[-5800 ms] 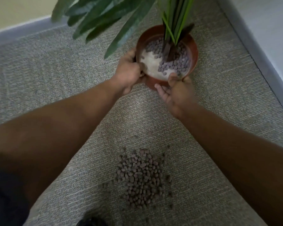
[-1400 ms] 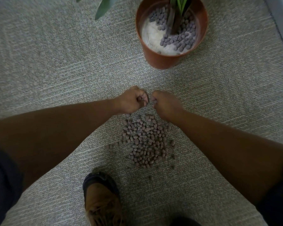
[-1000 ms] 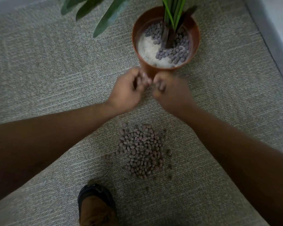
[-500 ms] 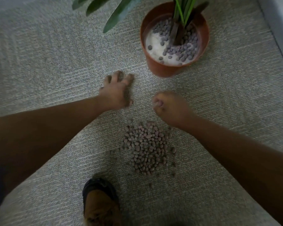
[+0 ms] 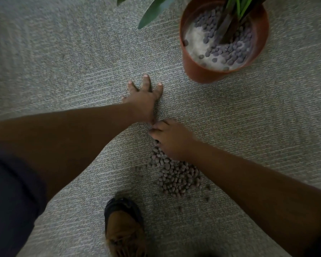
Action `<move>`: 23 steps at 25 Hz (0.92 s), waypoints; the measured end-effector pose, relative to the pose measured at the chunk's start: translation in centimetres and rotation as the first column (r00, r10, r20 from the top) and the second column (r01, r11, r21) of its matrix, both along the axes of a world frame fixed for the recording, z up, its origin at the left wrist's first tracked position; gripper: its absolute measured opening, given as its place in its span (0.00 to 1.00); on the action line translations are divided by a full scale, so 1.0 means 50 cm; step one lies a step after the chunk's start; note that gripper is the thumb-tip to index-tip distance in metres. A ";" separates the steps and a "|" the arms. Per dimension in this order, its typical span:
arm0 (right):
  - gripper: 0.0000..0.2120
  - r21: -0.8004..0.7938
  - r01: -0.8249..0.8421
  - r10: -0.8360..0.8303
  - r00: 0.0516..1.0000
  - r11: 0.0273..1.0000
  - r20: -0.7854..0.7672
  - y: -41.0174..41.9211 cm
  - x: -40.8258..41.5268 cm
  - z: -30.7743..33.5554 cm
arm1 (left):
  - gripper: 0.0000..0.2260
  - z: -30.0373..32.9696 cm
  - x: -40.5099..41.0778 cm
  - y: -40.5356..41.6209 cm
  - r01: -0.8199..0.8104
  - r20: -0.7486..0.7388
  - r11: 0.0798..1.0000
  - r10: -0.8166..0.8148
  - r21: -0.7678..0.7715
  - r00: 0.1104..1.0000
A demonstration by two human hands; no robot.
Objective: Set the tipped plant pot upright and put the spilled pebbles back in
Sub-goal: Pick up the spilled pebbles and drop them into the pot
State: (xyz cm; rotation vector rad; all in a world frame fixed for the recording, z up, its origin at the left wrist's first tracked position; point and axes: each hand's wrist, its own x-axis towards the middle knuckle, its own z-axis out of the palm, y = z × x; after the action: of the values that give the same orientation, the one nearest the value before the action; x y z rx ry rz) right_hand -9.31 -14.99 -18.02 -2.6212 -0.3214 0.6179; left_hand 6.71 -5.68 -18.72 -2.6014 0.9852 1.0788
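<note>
Down on the grey carpet (image 5: pixel 54 71), seen from the head camera, the terracotta plant pot (image 5: pixel 198 71) is standing upright at the upper right, its green leaves (image 5: pixel 154 10) reaching out of the top edge. Inside it, grey pebbles are lying over a white filling (image 5: pixel 193 38), gathered mostly around the stems and toward the right side. The left hand (image 5: pixel 144 101) is resting flat on the carpet with its fingers (image 5: pixel 146 81) spread and straight, gripping nothing, well short of the pot. The right hand (image 5: pixel 171 139) is sitting just behind it, almost touching the left wrist, its fingers curled downward into the far edge of the spilled pebbles (image 5: pixel 176 175); whether any pebbles are actually being gripped inside those fingers cannot be told. The pile is lying on the carpet between the two forearms, well apart from the pot, with a few strays scattered around its near side. A brown shoe (image 5: pixel 124 234) is showing at the bottom edge, near the pile.
</note>
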 end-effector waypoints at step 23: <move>0.09 0.053 0.225 -0.227 0.973 0.973 0.032 -0.039 0.032 0.063 | 0.61 0.029 -0.016 -0.017 -0.090 0.026 0.996 0.089 0.009 0.996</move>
State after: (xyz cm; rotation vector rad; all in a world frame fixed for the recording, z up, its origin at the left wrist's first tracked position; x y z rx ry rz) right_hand -7.70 -16.97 -14.89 -2.5760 -0.0459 0.4773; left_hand 5.92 -6.52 -17.27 -2.6671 0.8631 1.0649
